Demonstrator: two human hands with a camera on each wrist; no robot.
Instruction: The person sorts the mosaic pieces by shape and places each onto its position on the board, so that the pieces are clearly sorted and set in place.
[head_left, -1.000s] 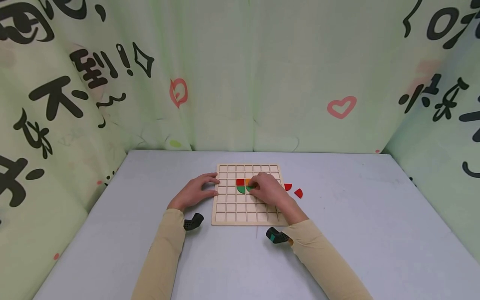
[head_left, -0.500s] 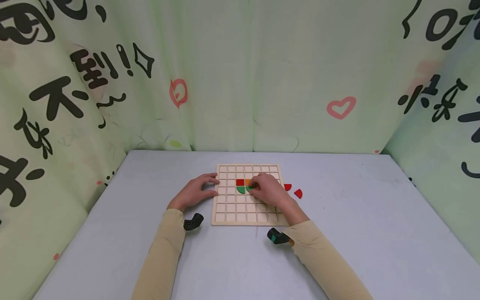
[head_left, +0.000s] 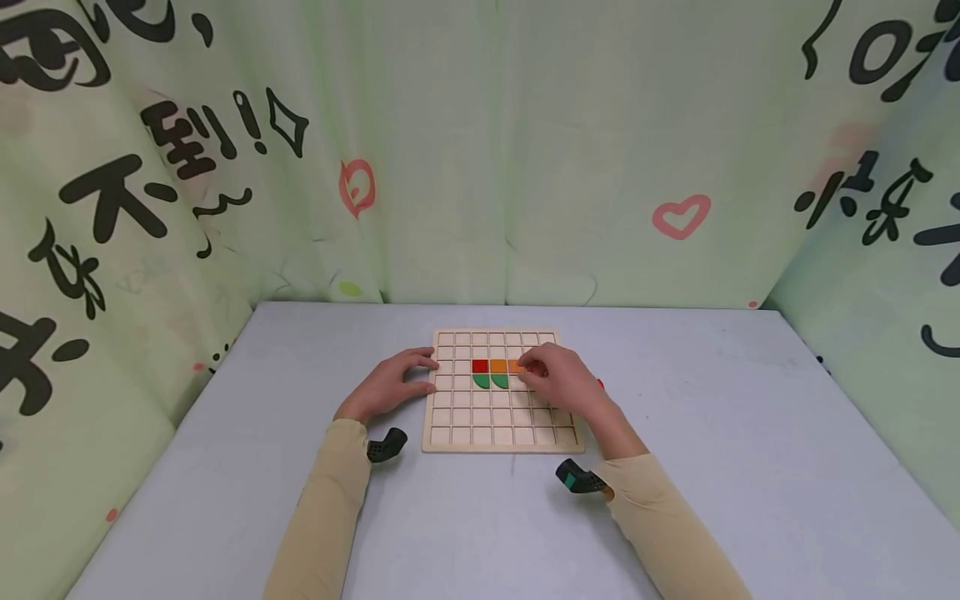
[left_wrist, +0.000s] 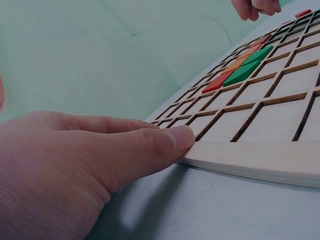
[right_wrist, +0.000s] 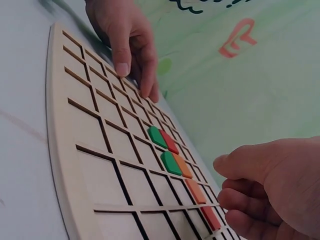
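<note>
Left end: the left hand rests at the left rim of a wooden grid board, thumb and fingers spread apart, thumb and index tips touching the wood. Same position as in both earlier head frames.

The board lies flat on the worktop, one side roughly facing the person; foreshortened, so cannot tell whether either axis is longer. Tiles sit in its cells, left of and under the right hand. Upper tile row runs left to right, its long axis parallel to the far rim: red square, first orange square, second orange square, then an end red tile, seen from the wrists. Directly below the first two: left green quarter-round and right green quarter-round, both with the curve toward near left.

Right of these, the right hand is above the board, fingers loosely bent, thumb apart from them. Against 0.5 s ago it has shifted right: then it covered part of the first orange and right green pieces; now both show whole, and the second orange has come into view.

Right end: a loose red piece, mostly hidden by the wrist; two red pieces showed here earlier.
</note>
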